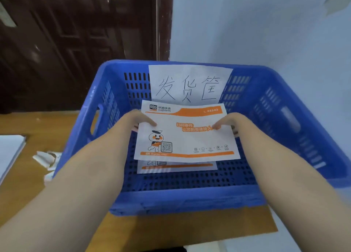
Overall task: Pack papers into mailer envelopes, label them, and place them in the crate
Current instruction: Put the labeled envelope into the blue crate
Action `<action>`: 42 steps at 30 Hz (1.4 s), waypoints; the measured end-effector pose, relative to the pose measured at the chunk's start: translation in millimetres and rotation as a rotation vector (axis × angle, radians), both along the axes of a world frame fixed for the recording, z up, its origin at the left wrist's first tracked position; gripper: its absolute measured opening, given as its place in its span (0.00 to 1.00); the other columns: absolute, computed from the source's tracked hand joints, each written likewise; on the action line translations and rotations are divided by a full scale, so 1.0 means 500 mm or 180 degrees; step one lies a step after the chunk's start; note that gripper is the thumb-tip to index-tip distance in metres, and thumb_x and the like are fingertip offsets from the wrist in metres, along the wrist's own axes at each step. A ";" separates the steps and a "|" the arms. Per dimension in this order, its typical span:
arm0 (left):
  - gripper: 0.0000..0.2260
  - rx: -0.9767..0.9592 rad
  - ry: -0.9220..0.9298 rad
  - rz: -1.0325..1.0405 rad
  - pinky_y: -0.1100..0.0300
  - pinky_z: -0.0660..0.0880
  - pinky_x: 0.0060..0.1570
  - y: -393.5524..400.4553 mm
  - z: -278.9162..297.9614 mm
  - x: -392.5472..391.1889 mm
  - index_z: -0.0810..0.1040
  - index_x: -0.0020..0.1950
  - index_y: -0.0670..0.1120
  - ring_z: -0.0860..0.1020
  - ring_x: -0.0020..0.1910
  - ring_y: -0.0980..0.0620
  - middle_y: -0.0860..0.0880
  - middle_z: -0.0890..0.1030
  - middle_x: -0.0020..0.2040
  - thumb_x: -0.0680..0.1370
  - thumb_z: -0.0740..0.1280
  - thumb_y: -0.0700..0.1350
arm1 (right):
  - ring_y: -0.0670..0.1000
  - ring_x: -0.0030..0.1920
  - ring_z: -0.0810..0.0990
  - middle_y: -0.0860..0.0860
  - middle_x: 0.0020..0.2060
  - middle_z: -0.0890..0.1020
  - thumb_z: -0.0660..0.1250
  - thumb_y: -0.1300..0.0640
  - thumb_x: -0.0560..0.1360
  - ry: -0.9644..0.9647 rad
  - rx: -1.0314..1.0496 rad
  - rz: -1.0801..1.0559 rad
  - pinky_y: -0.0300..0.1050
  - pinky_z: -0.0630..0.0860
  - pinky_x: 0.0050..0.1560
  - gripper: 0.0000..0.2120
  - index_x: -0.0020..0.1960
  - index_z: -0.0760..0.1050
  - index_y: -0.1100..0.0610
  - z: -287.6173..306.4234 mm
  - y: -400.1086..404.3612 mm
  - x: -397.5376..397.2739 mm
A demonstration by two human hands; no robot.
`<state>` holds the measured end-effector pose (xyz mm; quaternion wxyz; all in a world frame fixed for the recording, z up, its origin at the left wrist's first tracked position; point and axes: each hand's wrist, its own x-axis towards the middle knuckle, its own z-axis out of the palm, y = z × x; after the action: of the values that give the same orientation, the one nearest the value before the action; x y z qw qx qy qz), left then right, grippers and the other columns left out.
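Observation:
A white and orange mailer envelope is held flat inside the blue plastic crate. My left hand pinches its left edge, thumb on top. My right hand pinches its right edge the same way. Under it, on the crate floor, lies another mailer envelope, of which only the near strip shows. A white paper sign with handwritten characters hangs on the crate's far wall.
The crate stands on a wooden table against a pale wall. To its left lie scraps of peeled paper and a white stack of papers at the table's left edge. A dark wooden door is behind.

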<state>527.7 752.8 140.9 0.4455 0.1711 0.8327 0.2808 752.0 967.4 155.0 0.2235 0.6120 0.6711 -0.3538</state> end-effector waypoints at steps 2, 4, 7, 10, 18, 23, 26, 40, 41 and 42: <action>0.15 -0.0091 -0.0018 0.0031 0.55 0.77 0.47 0.005 -0.027 -0.004 0.77 0.54 0.43 0.79 0.49 0.47 0.44 0.81 0.52 0.70 0.76 0.41 | 0.59 0.59 0.76 0.57 0.61 0.75 0.76 0.48 0.65 -0.0035 -0.0055 0.0061 0.56 0.73 0.63 0.36 0.68 0.65 0.55 -0.025 0.011 -0.012; 0.17 -0.0198 0.0021 0.0044 0.56 0.76 0.44 0.010 -0.055 -0.011 0.77 0.56 0.42 0.79 0.48 0.48 0.45 0.81 0.52 0.69 0.77 0.42 | 0.59 0.58 0.77 0.57 0.60 0.75 0.77 0.48 0.65 -0.0090 -0.0138 0.0047 0.56 0.73 0.62 0.36 0.68 0.66 0.55 -0.056 0.024 -0.019; 0.15 -0.0358 -0.0044 0.0088 0.56 0.77 0.40 0.012 -0.100 -0.015 0.77 0.52 0.43 0.79 0.46 0.48 0.45 0.81 0.51 0.69 0.77 0.42 | 0.60 0.61 0.75 0.57 0.64 0.73 0.77 0.48 0.64 -0.0124 -0.0176 0.0026 0.57 0.73 0.62 0.40 0.70 0.64 0.56 -0.095 0.032 -0.026; 0.17 -0.0440 -0.0136 0.0189 0.54 0.80 0.43 0.007 -0.147 -0.020 0.79 0.52 0.41 0.81 0.47 0.47 0.44 0.82 0.52 0.67 0.79 0.43 | 0.60 0.64 0.73 0.57 0.67 0.70 0.76 0.49 0.67 -0.0075 -0.0232 0.0014 0.57 0.72 0.63 0.39 0.71 0.63 0.59 -0.129 0.027 -0.035; 0.20 -0.0564 -0.0211 0.0272 0.50 0.79 0.51 0.003 -0.240 -0.036 0.79 0.57 0.39 0.81 0.52 0.44 0.41 0.82 0.54 0.68 0.78 0.43 | 0.61 0.56 0.78 0.58 0.58 0.77 0.78 0.51 0.65 -0.0034 -0.0506 -0.0293 0.57 0.75 0.59 0.32 0.64 0.70 0.61 -0.249 0.034 -0.037; 0.19 -0.0535 -0.0127 0.0316 0.50 0.79 0.52 0.016 -0.274 -0.052 0.80 0.55 0.40 0.80 0.52 0.45 0.43 0.82 0.54 0.68 0.78 0.44 | 0.60 0.59 0.76 0.60 0.62 0.76 0.78 0.52 0.67 0.0123 -0.0340 -0.0445 0.55 0.75 0.59 0.33 0.65 0.70 0.64 -0.262 0.026 -0.043; 0.20 -0.0506 -0.0144 0.0395 0.51 0.79 0.49 0.020 -0.288 -0.059 0.79 0.56 0.40 0.79 0.51 0.46 0.43 0.81 0.56 0.66 0.79 0.44 | 0.60 0.59 0.76 0.60 0.62 0.75 0.78 0.53 0.67 0.0287 -0.0130 -0.0547 0.52 0.77 0.56 0.33 0.65 0.69 0.65 -0.271 0.024 -0.047; 0.34 -0.0917 0.0188 0.0265 0.51 0.80 0.51 0.028 -0.329 -0.070 0.77 0.59 0.38 0.79 0.54 0.46 0.41 0.77 0.60 0.59 0.82 0.52 | 0.57 0.54 0.79 0.57 0.57 0.79 0.79 0.54 0.64 0.0272 -0.0087 -0.0612 0.51 0.78 0.55 0.32 0.63 0.72 0.64 -0.312 0.027 -0.045; 0.37 -0.0972 0.0200 0.0237 0.51 0.79 0.52 0.025 -0.332 -0.072 0.76 0.61 0.38 0.78 0.56 0.46 0.41 0.76 0.61 0.59 0.82 0.54 | 0.57 0.54 0.79 0.57 0.58 0.79 0.79 0.53 0.64 0.0256 -0.0077 -0.0614 0.52 0.78 0.55 0.33 0.63 0.71 0.64 -0.314 0.026 -0.046; 0.39 -0.1017 0.0211 0.0213 0.52 0.79 0.53 0.023 -0.334 -0.073 0.74 0.63 0.39 0.77 0.57 0.46 0.41 0.75 0.63 0.59 0.81 0.55 | 0.57 0.53 0.80 0.58 0.58 0.79 0.80 0.53 0.63 0.0251 -0.0066 -0.0641 0.52 0.79 0.54 0.33 0.63 0.71 0.63 -0.314 0.026 -0.047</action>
<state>491.4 764.1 -26.3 0.4297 0.0794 0.8862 0.1537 728.5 980.2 -2.3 0.1666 0.6596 0.6108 -0.4051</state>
